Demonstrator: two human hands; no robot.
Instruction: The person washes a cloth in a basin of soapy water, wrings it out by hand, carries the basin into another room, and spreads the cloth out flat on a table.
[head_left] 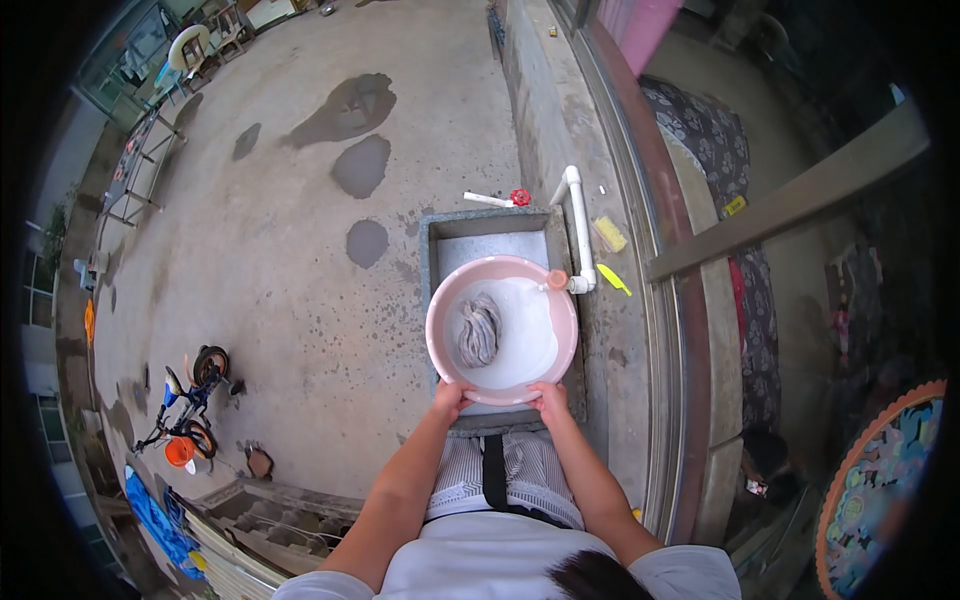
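Note:
A round pink basin (pixel 437 345) rests over the stone sink (pixel 428 258). In it lies a crumpled greyish striped cloth (pixel 480 332), surrounded by whitish water (pixel 520 345). My left hand (pixel 452 398) grips the basin's near rim on the left side. On the right side of the same rim, my right hand (pixel 549 400) is closed around the edge. Above the basin's right edge sits the tap (pixel 557 280), fed by a white pipe (pixel 581 230).
A yellow sponge (pixel 609 234) and a yellow-green brush (pixel 613 280) lie on the ledge right of the sink. Beyond the sink is a red valve handle (pixel 520 197). A small bicycle (pixel 195 405) and an orange bucket (pixel 179 452) stand on the concrete to the left.

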